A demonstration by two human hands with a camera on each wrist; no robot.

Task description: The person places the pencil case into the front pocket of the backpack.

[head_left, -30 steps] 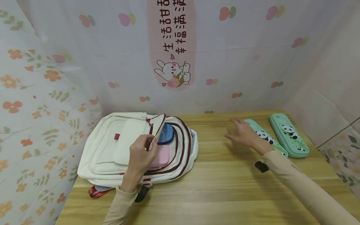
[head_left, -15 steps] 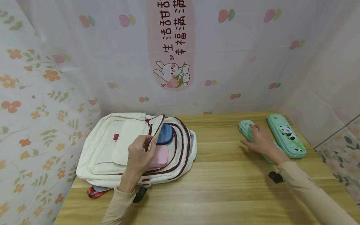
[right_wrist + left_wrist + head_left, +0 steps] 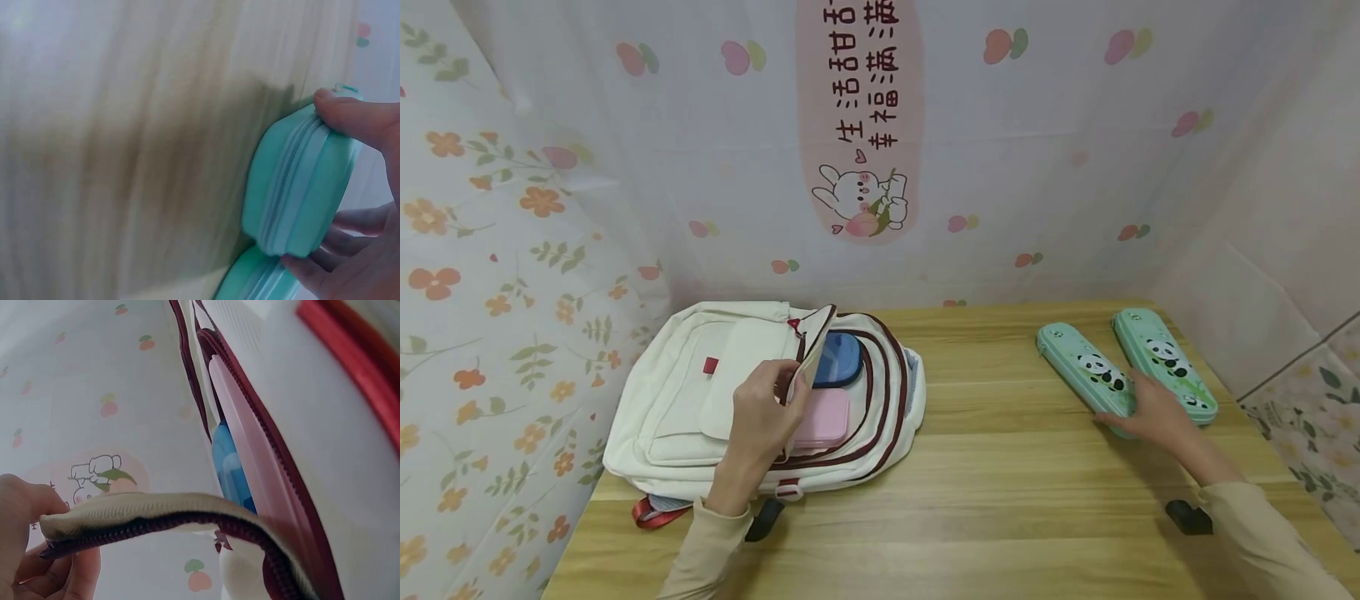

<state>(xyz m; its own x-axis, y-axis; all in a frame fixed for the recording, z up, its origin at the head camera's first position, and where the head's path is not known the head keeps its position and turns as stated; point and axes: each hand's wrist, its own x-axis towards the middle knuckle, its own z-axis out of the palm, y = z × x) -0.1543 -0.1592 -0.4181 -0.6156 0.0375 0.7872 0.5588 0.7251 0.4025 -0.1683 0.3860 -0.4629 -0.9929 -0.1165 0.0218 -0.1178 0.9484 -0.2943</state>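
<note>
My left hand (image 3: 763,417) pinches the zippered edge of a pocket flap (image 3: 150,506) on a white backpack (image 3: 673,400), lifting it away from the opening. Inside the pocket are a pink box (image 3: 823,418) and a rounded blue case (image 3: 840,360). On the right, my right hand (image 3: 1161,425) grips the near end of a mint-green panda pencil case (image 3: 1075,358), thumb on one side and fingers on the other. A similar pencil case (image 3: 1163,350) lies beside it, farther right. In the right wrist view the gripped pencil case (image 3: 300,181) shows its zipper.
The wooden table (image 3: 970,492) stretches between the backpack and the pencil cases. A printed curtain (image 3: 722,150) hangs behind and along both sides. A red strap loop (image 3: 658,514) sticks out at the backpack's lower left.
My right hand has moved right and toward me, over the nearer pencil case to its near end, and now grips it. The left hand still holds the flap.
</note>
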